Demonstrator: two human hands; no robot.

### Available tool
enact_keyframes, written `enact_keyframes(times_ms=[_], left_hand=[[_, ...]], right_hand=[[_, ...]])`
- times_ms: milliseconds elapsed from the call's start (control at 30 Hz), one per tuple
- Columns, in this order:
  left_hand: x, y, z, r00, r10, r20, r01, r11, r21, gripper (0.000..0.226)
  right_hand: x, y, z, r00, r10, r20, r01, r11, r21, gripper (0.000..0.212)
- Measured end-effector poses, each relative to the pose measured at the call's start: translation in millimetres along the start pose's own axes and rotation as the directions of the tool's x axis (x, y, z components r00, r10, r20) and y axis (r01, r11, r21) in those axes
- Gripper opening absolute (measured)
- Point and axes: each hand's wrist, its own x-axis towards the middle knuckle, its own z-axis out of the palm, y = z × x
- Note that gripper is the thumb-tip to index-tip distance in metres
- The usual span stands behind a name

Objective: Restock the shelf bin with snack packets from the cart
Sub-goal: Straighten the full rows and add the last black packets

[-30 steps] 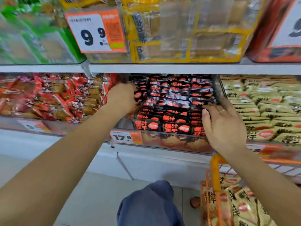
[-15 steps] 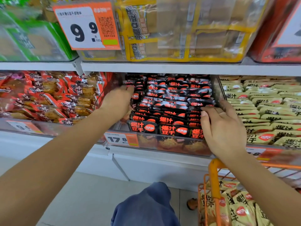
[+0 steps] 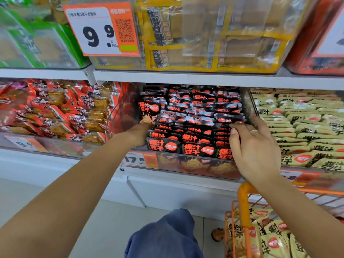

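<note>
Black and red snack packets [image 3: 193,125] stand in rows in the clear shelf bin [image 3: 188,167] on the middle shelf. My left hand [image 3: 138,135] reaches into the bin's left side, and its fingers are hidden behind the front packets. One black packet [image 3: 149,109] stands upright just above that hand. My right hand [image 3: 255,146] rests on the right end of the rows, fingers laid over the packet tops and thumb against their front. The orange cart [image 3: 243,202] at the lower right holds yellow snack packets [image 3: 271,239].
Red packets [image 3: 55,112] fill the bin to the left and yellow packets [image 3: 301,127] the bin to the right. The shelf above [image 3: 186,79] hangs low over the black packets. A 17.8 price tag [image 3: 139,160] sits on the bin's front. My blue trouser knee [image 3: 167,237] shows below.
My left hand has dropped lower at the bin's left side, uncovering an upright black packet above it. My right hand has stayed on the right end of the rows.
</note>
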Motion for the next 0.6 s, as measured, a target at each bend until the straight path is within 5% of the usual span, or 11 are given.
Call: enact_keyframes(times_ms=[133,200,300,367,500,600], left_hand=[[-22.1,-5.0,-13.0,0.998,-0.052,-0.029,0.050,0.998,-0.046,0.057],[-47.2,-0.8,-19.3,0.979,-0.056,-0.196,0.022,0.985,-0.171,0.044],[-83.3,16.8,-13.3,0.839,-0.032,-0.542,-0.111,0.967,-0.229,0.037],[-110.0,49.8,2.4,0.740,0.114,-0.663,-0.302,0.937,-0.176,0.028],[-152.4,136.0,57.5,0.702,0.513,-0.494,-0.635,0.765,-0.109,0.024],[-169.0,193.1,110.5,0.682,0.679,-0.271,-0.713,0.700,-0.042,0.045]], right_hand=[[1.1,2.3,-0.6,0.997,-0.028,0.072,0.032,0.998,-0.051,0.049],[1.3,3.5,-4.7,0.988,-0.074,0.133,0.078,0.997,-0.022,0.053],[0.5,6.5,-31.0,0.964,-0.223,0.146,0.182,0.951,0.250,0.054],[-3.3,15.2,-63.7,0.945,-0.320,0.067,0.280,0.898,0.339,0.051],[-29.9,58.2,-132.3,0.950,-0.302,0.076,0.269,0.919,0.288,0.035],[-64.4,106.2,-171.5,0.932,-0.227,0.284,0.203,0.973,0.109,0.043]])
